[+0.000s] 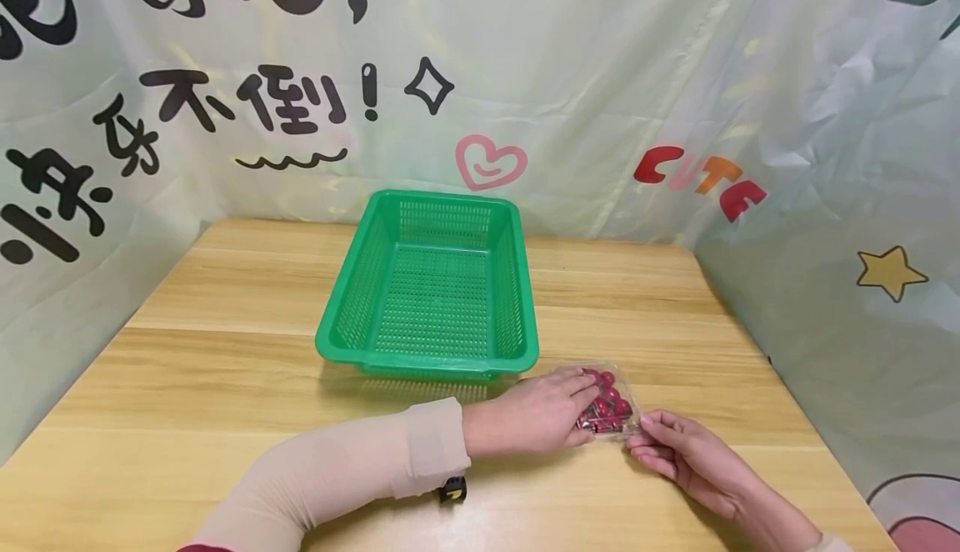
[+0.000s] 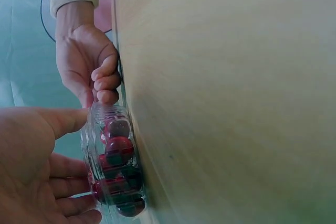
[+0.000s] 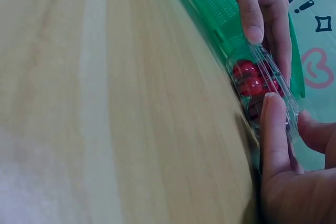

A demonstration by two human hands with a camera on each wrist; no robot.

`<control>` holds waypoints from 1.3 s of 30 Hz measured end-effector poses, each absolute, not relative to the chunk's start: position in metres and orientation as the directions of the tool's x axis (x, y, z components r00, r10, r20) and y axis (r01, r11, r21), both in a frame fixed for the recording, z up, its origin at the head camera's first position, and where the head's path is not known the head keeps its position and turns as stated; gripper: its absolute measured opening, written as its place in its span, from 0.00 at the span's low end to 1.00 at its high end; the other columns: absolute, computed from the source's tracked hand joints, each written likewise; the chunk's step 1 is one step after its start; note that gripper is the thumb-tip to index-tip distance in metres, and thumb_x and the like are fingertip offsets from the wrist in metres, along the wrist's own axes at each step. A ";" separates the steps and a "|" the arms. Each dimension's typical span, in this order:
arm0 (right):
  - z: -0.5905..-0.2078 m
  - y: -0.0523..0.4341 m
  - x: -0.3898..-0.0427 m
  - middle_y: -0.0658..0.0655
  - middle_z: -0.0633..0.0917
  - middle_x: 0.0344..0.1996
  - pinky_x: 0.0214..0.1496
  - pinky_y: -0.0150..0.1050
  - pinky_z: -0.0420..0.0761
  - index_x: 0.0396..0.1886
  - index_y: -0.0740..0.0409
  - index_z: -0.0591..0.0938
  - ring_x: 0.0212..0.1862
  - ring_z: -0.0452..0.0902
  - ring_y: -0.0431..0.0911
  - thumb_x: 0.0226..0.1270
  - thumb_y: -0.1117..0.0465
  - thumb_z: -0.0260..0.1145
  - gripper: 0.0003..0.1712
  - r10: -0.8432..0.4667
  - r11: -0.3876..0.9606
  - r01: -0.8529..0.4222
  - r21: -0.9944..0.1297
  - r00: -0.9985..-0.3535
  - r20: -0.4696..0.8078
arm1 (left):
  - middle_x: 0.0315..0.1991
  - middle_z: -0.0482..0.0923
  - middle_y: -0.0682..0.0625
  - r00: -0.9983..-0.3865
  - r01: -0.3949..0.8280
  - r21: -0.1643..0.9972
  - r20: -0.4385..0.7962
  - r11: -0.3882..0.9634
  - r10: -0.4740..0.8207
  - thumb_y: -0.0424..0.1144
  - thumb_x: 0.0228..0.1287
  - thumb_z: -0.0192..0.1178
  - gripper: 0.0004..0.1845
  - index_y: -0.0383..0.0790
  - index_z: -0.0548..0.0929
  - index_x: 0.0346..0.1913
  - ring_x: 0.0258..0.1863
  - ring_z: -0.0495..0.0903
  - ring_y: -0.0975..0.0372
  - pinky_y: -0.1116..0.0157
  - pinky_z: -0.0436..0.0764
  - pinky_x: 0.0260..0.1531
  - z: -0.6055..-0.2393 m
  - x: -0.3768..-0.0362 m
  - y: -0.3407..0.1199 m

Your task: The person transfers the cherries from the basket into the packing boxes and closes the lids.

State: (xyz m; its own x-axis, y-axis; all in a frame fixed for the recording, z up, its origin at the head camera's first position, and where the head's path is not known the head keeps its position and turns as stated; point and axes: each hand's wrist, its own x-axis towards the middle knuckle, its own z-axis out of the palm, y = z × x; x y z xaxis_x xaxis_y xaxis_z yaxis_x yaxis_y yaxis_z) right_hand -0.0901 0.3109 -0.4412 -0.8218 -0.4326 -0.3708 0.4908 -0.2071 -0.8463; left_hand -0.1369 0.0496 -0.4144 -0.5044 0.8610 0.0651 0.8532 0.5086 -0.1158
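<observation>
- Both hands are at a small clear plastic box (image 1: pixel 606 402) of red round fruits (image 1: pixel 609 404), which lies flat on the wooden table (image 1: pixel 225 368) just in front of the near right corner of the green basket (image 1: pixel 431 285).
- Left hand (image 1: pixel 536 412) comes in from the left with a pale sleeve (image 1: pixel 352 469) up to the wrist; it lies over the left side of the box, its fingers (image 2: pixel 73 184) fairly straight along the lid and its thumb (image 2: pixel 65 120) against the box's end, so the box sits lightly between thumb and fingers.
- Right hand (image 1: pixel 686 456) rests on the table at the box's near right corner, its fingertips (image 1: pixel 647 424) touching the box's edge. In the left wrist view its fingers (image 2: pixel 107 82) are bent at the end of the box; in the right wrist view one finger (image 3: pixel 274 129) lies along the lid with the thumb (image 3: pixel 315 135) on the far side, pinching the box.
- Through the clear lid the fruits show dark red and glossy, packed close together.
- Basket stands near the table's middle, its mesh floor (image 1: pixel 435 302) bare, apart from both hands.
- Behind the table hangs a pale sheet (image 1: pixel 600 77) with black characters, a pink heart (image 1: pixel 491 162), coloured letters (image 1: pixel 701 181) and a yellow star (image 1: pixel 890 273).
- A small black and yellow object (image 1: pixel 452 491) sits under the left wrist at the sleeve's cuff.
</observation>
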 end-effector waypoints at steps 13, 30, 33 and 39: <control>-0.441 0.309 -0.087 0.59 0.85 0.42 0.52 0.33 0.80 0.48 0.66 0.72 0.45 0.84 0.44 0.77 0.65 0.52 0.08 -0.447 -0.224 0.454 -0.862 -0.834 -0.323 | 0.71 0.64 0.48 -0.498 0.858 -0.117 0.055 0.501 0.866 0.61 0.71 0.48 0.36 0.40 0.67 0.71 0.71 0.61 0.58 0.64 0.57 0.70 -0.414 -0.138 0.049; -0.433 0.303 -0.097 0.61 0.84 0.39 0.45 0.39 0.84 0.48 0.74 0.70 0.40 0.83 0.46 0.75 0.60 0.58 0.18 -0.241 0.259 0.206 -0.944 -0.932 -0.270 | 0.73 0.60 0.45 -0.503 0.858 -0.069 0.076 0.508 0.861 0.56 0.73 0.49 0.34 0.36 0.64 0.72 0.73 0.58 0.56 0.62 0.55 0.71 -0.415 -0.145 0.048; -0.428 0.300 -0.099 0.62 0.84 0.37 0.41 0.40 0.85 0.48 0.74 0.71 0.38 0.82 0.48 0.73 0.58 0.61 0.20 -0.195 0.388 0.143 -0.910 -0.953 -0.233 | 0.72 0.62 0.45 -0.496 0.861 -0.079 0.090 0.503 0.863 0.56 0.74 0.49 0.33 0.37 0.66 0.72 0.72 0.60 0.56 0.61 0.57 0.70 -0.414 -0.145 0.048; -0.415 0.300 -0.101 0.56 0.83 0.33 0.35 0.36 0.82 0.46 0.66 0.76 0.35 0.80 0.45 0.70 0.53 0.64 0.19 -0.157 0.689 -0.043 -0.723 -0.983 -0.092 | 0.69 0.67 0.47 -0.452 0.874 -0.132 0.127 0.467 0.883 0.57 0.74 0.47 0.32 0.38 0.70 0.70 0.70 0.64 0.57 0.62 0.59 0.70 -0.408 -0.141 0.046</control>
